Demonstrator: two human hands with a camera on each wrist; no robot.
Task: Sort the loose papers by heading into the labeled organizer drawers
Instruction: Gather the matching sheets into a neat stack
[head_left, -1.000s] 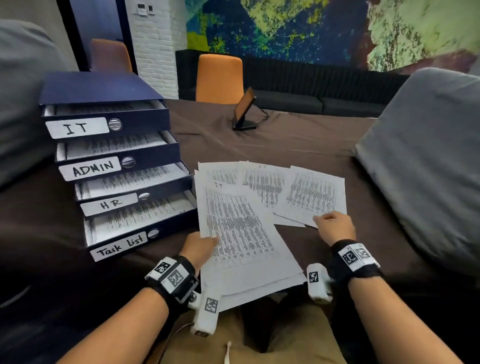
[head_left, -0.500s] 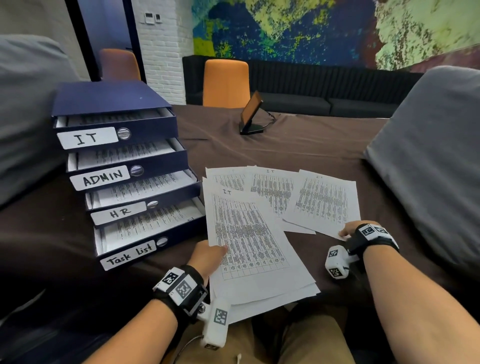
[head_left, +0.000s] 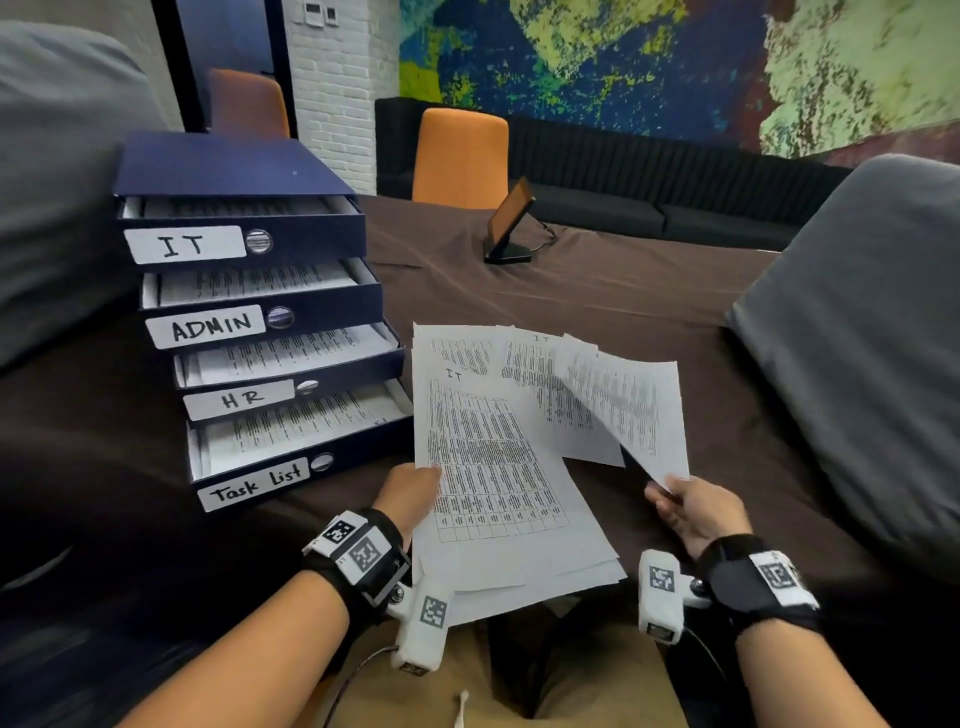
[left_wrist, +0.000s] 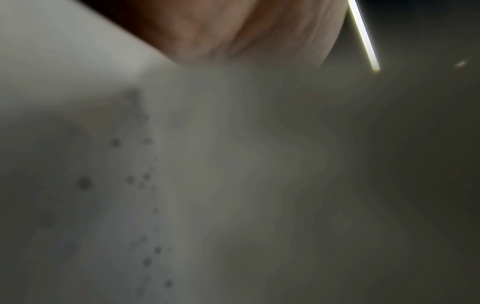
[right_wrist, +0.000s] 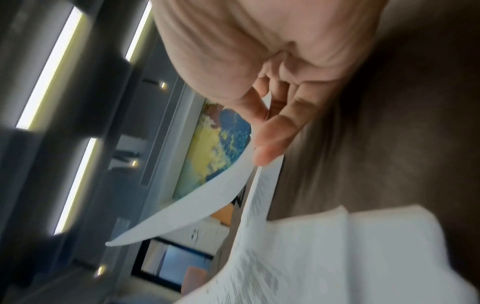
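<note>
right hand (head_left: 696, 512) pinches the near corner of one sheet (head_left: 631, 410), lifting it off the table (head_left: 597, 291). left hand (head_left: 410, 493) grips the left edge of the stack (head_left: 493, 467) headed it, just right of the organizer (head_left: 249, 312) and its four open drawers.

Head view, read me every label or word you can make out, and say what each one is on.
"IT": top drawer label
"ADMIN": second drawer label
"HR": third drawer label
"Task list": bottom drawer label
"IT": heading of front sheet
"IT": heading of middle sheet
Table print, lifted sheet's heading and wrist tags: unreadable.
</note>
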